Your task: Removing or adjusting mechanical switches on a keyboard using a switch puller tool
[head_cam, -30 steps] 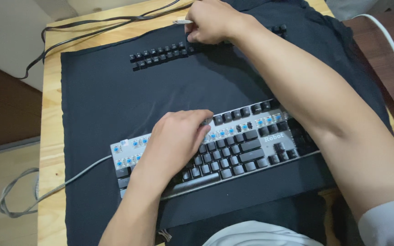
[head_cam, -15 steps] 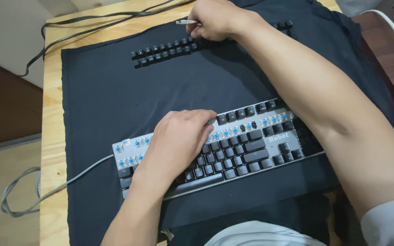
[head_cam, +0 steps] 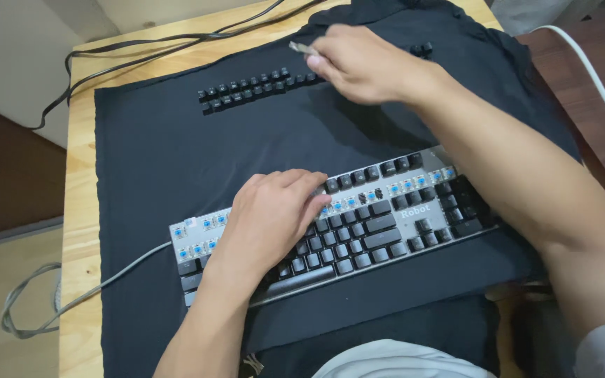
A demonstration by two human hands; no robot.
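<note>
Keyboard (head_cam: pixel 386 224) sits on the black cloth (head_cam: pixel 148 175), low centre of the view, tilted so its right end is further from you than the left. Silver plate, dark keycaps on most of it. Several caps are off: blue switches (head_cam: pixel 201 224) exposed at the top left corner and along part of the top rows toward the right.

Your left hand (head_cam: pixel 274 213) lies flat on the keyboard's left-middle section, palm down, fingers spread a bit and slightly curled, tips touching the keys near the upper row. It grips nothing, just presses on the board.

Your right hand (head_cam: pixel 362 63) is up at the far side of the cloth, well apart from the keyboard, fingers pinched narrow on a small thin metallic tool (head_cam: pixel 302 49) that sticks out to the left of the fingertips. Tool is blurred, can't tell its exact kind. The hand is just beside the right end of the loose keycaps.

Loose keycaps (head_cam: pixel 260 87) lie in two neat rows on the cloth, far side, running left from your right hand. A few more dark caps (head_cam: pixel 421 49) sit just right of that hand.

Grey keyboard cable (head_cam: pixel 71 301) leaves the left end of the board, crosses the cloth edge and loops off the wooden table (head_cam: pixel 78 231). Black cables (head_cam: pixel 141 45) run along the table's far edge. White cable (head_cam: pixel 589 70) at far right, off the table.
</note>
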